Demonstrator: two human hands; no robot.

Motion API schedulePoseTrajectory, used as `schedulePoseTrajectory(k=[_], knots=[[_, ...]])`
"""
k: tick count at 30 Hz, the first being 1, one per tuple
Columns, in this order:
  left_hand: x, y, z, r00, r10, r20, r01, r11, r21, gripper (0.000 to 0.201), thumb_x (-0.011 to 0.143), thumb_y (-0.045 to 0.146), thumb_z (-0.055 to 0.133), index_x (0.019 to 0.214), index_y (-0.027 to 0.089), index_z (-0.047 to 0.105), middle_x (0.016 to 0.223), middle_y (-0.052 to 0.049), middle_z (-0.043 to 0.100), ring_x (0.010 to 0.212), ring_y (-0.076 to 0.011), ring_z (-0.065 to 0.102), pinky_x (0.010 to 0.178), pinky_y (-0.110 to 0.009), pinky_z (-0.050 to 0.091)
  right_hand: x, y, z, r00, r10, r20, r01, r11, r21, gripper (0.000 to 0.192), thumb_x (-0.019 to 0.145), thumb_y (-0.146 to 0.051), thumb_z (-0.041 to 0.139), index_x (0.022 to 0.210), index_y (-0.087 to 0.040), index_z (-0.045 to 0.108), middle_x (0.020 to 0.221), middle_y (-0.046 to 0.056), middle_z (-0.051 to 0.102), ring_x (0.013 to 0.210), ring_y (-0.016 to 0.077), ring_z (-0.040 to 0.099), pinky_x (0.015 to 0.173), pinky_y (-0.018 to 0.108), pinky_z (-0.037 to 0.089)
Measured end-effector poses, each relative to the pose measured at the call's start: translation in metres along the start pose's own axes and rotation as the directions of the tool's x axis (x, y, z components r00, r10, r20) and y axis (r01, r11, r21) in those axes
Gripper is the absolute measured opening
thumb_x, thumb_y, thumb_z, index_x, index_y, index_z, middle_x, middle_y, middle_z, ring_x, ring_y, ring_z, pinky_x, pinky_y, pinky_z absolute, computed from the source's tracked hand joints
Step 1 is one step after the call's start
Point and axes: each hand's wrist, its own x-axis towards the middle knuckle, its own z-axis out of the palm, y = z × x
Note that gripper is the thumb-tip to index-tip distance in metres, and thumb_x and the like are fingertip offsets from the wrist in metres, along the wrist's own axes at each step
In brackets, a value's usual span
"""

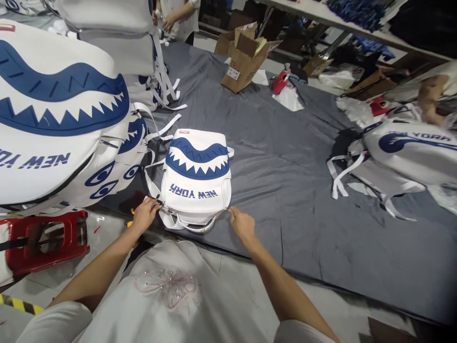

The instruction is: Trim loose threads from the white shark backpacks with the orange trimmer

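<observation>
A white backpack [195, 178] with a blue shark mouth and "NEW YORK" lettering lies flat on the grey cloth [293, 181] in front of me. My left hand [144, 214] pinches a small dark part at the bag's near left corner, by the straps. At the bag's near right corner, my right hand [241, 223] touches the edge with fingers curled. White straps [185, 223] loop out beneath the bag's near edge.
A stack of identical white backpacks [60, 124] rises at the left above a red stool [46, 238]. More bags [410, 147] lie at the right. An open cardboard box [246, 59] sits at the far side. Another person [176, 16] stands at the back.
</observation>
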Motion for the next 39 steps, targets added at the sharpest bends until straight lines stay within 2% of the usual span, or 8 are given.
schedulePoseTrajectory(k=[8,12,16,21,27,32,35,39], knots=[[0.018,0.025,0.013,0.969,0.063,0.237,-0.081,0.994,0.068,0.020,0.092,0.031,0.050,0.078,0.020,0.059,0.085,-0.006,0.061,0.079,-0.0196,0.060,0.073,-0.031,0.044,0.140,-0.005,-0.043,0.998,-0.032,-0.062,0.017,0.976,-0.219,0.019,0.091,-0.020,0.055,0.093,-0.014,0.072,0.092,0.020,0.071,0.091,0.0271,0.067,0.077,0.034,0.044],[0.018,0.023,0.009,0.984,0.015,0.179,-0.014,1.000,-0.008,0.016,0.088,0.031,0.055,0.078,0.019,0.060,0.082,-0.005,0.061,0.077,-0.0190,0.059,0.076,-0.031,0.044,0.101,-0.017,-0.039,0.964,-0.208,-0.168,0.164,0.956,-0.241,0.028,0.095,-0.022,0.045,0.110,-0.011,0.067,0.112,0.024,0.065,0.105,0.0313,0.059,0.087,0.042,0.042],[0.018,0.024,0.008,0.992,-0.013,0.128,0.023,0.997,-0.079,0.014,0.085,0.029,0.057,0.077,0.019,0.062,0.081,-0.004,0.061,0.078,-0.0184,0.059,0.078,-0.032,0.045,0.038,-0.040,-0.014,0.682,-0.726,-0.089,0.695,0.680,-0.233,0.036,0.092,-0.027,0.056,0.127,-0.018,0.059,0.134,0.018,0.057,0.125,0.0315,0.047,0.103,0.046,0.033],[0.025,0.018,-0.002,0.998,-0.015,0.054,0.017,0.999,-0.047,0.015,0.085,0.030,0.057,0.074,0.020,0.060,0.078,-0.004,0.060,0.076,-0.0187,0.058,0.075,-0.031,0.044,0.037,-0.072,0.005,0.611,-0.767,0.194,0.789,0.574,-0.219,0.037,0.087,-0.006,0.049,0.120,-0.014,0.063,0.126,0.016,0.064,0.115,0.0258,0.057,0.097,0.039,0.040],[0.087,0.006,-0.029,0.973,-0.161,-0.163,0.165,0.986,0.011,0.013,0.083,0.029,0.063,0.075,0.019,0.063,0.082,-0.005,0.062,0.080,-0.0192,0.058,0.077,-0.030,0.042,0.036,-0.048,-0.038,0.465,-0.885,-0.004,0.873,0.459,-0.167,0.042,0.087,-0.005,0.040,0.119,-0.015,0.066,0.115,0.012,0.071,0.105,0.0225,0.065,0.092,0.036,0.047],[0.117,0.019,-0.037,0.923,-0.340,-0.178,0.343,0.939,-0.016,0.015,0.083,0.031,0.063,0.087,0.017,0.069,0.096,-0.008,0.063,0.092,-0.0228,0.060,0.080,-0.031,0.044,0.038,-0.054,-0.063,0.638,-0.763,-0.102,0.762,0.645,-0.058,0.034,0.092,-0.017,0.044,0.114,-0.021,0.070,0.107,0.009,0.074,0.094,0.0219,0.069,0.081,0.031,0.050],[0.079,0.043,-0.030,0.952,-0.194,-0.236,0.187,0.981,-0.054,0.024,0.091,0.027,0.050,0.102,0.018,0.070,0.113,-0.010,0.061,0.102,-0.0236,0.061,0.089,-0.033,0.045,0.058,-0.075,-0.071,0.779,-0.603,-0.172,0.611,0.791,-0.003,0.028,0.093,-0.025,0.049,0.109,-0.022,0.072,0.101,0.007,0.075,0.090,0.0244,0.070,0.074,0.030,0.049],[0.000,0.094,0.013,0.991,0.092,0.094,-0.067,0.969,-0.236,0.030,0.084,0.021,0.058,0.111,0.026,0.071,0.124,-0.007,0.062,0.098,-0.0234,0.065,0.085,-0.032,0.049,0.071,-0.105,-0.085,0.781,-0.611,-0.125,0.619,0.785,0.025,0.026,0.093,-0.026,0.050,0.106,-0.023,0.073,0.100,0.005,0.076,0.090,0.0248,0.069,0.074,0.029,0.045]])
